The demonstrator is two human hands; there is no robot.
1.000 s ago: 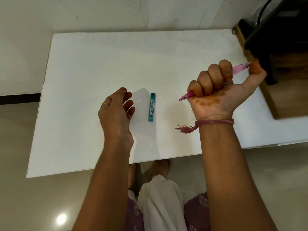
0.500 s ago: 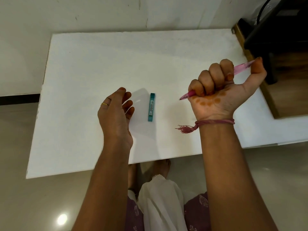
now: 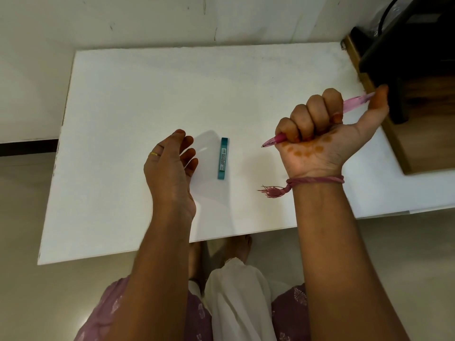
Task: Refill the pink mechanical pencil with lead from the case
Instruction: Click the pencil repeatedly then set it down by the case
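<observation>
Right hand (image 3: 320, 134): fist gripping the translucent pink plastic mechanical pencil (image 3: 354, 103), thumb on its cap.
Left hand (image 3: 170, 168): hovering, fingers loosely curled, beside the slim teal lead case (image 3: 223, 158).

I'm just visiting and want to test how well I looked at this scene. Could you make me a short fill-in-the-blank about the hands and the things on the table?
1. The right hand grips the pink mechanical pencil in a closed ____.
2. The teal lead case lies flat on the white ____.
3. The left hand wears a gold ____ on one finger.
4. The lead case lies ____ the two hands.

Missing words: fist; table; ring; between
</observation>
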